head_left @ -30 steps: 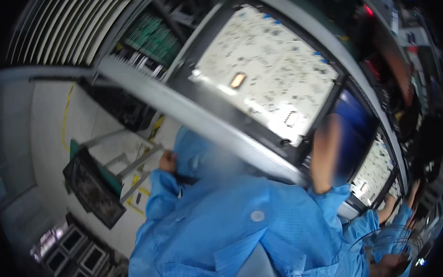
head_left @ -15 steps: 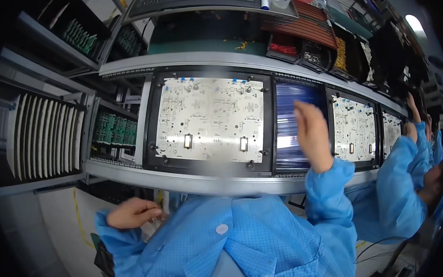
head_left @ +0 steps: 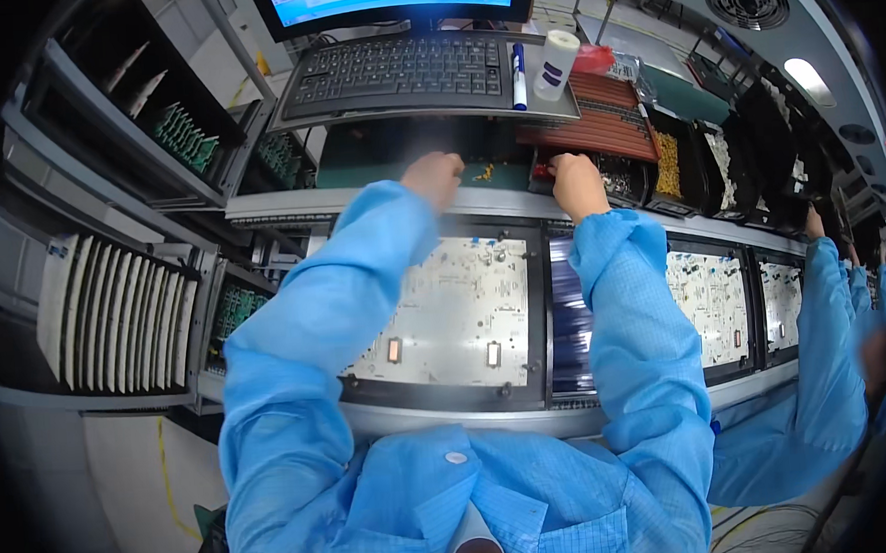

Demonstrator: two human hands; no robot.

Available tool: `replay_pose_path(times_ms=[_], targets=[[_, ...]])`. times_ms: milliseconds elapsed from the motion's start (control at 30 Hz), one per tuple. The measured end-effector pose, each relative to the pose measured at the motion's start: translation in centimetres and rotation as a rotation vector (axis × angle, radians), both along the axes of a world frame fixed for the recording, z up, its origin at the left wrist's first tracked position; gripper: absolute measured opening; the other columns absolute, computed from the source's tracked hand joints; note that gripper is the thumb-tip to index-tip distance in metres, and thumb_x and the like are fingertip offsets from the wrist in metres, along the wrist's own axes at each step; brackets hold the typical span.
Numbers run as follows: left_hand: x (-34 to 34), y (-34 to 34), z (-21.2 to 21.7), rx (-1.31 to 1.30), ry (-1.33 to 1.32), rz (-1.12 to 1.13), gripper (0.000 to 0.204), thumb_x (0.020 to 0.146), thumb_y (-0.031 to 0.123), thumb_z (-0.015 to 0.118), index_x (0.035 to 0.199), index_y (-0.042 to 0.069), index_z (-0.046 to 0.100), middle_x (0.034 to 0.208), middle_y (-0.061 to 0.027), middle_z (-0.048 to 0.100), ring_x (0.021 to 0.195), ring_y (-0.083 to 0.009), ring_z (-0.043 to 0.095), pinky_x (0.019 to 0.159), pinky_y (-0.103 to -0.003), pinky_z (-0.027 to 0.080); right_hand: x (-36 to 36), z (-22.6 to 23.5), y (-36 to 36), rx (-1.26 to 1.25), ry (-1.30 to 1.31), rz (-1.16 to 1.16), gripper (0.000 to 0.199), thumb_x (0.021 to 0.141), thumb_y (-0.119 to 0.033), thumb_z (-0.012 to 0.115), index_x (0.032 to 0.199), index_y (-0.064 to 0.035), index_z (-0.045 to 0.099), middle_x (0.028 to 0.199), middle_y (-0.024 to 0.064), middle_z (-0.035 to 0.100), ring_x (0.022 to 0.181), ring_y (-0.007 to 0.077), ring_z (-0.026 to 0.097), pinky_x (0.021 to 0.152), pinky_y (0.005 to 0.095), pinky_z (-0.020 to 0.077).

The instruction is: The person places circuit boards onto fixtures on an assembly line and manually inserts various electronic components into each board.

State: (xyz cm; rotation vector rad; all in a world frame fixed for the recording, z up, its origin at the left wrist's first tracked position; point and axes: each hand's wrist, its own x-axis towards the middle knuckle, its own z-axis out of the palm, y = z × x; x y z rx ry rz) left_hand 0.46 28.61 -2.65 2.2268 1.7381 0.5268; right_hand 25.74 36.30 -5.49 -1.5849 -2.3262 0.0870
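Right grip (head_left: 580, 183) curls at a bin (head_left: 540, 181) — left grip (head_left: 435, 178) outstretched, curled too.

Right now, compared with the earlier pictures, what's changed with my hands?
Your left hand has moved forward from low on your left to over the green surface beyond the large white circuit board. Your right hand has gone forward from over the blue section to the bin of red parts. Whether either has taken hold of anything isn't clear. The board stays in its black frame.
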Motion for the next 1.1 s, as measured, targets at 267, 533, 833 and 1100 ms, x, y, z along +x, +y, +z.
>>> replay_pose_path(times_ms=[267,533,833,1100], targets=[[-0.3,6.8,-5.7,0.158,0.084,0.130,0.027,0.085,0.011,0.062,0.111,0.011,0.067,0.117,-0.0154,0.059,0.115,-0.0351,0.053,0.098,-0.043,0.044,-2.4,0.5,0.5,-0.015,0.081,-0.070,0.011,0.079,0.001,0.059,0.084,0.0001,0.069,0.088,0.0246,0.067,0.087,0.0404,0.065,0.079,0.0465,0.0535],[0.6,6.5,-4.9,0.088,0.020,0.095,0.023,0.085,0.015,0.062,0.106,0.009,0.069,0.117,-0.0159,0.059,0.113,-0.0337,0.054,0.097,-0.042,0.045,-2.4,0.4,-1.0,0.184,0.101,-0.058,0.018,0.076,0.001,0.057,0.086,-0.0029,0.071,0.090,0.0188,0.067,0.086,0.0371,0.065,0.077,0.0439,0.0524],[4.0,2.8,2.0,0.315,-0.068,0.011,0.019,0.087,0.014,0.058,0.100,0.003,0.067,0.092,-0.0193,0.066,0.088,-0.0370,0.063,0.083,-0.043,0.050,-2.4,0.1,-1.1,0.238,0.291,-0.034,0.023,0.075,0.004,0.056,0.090,-0.0039,0.071,0.088,0.0153,0.067,0.089,0.0341,0.064,0.080,0.0429,0.0511],[8.4,4.5,3.7,0.353,0.165,0.076,0.025,0.095,0.026,0.048,0.090,0.007,0.064,0.076,-0.0138,0.068,0.071,-0.0354,0.067,0.065,-0.046,0.053,-1.0,0.8,-2.9,0.406,0.423,0.072,0.013,0.081,-0.002,0.061,0.091,-0.0025,0.069,0.086,0.0146,0.067,0.086,0.0326,0.061,0.078,0.0420,0.0491]])
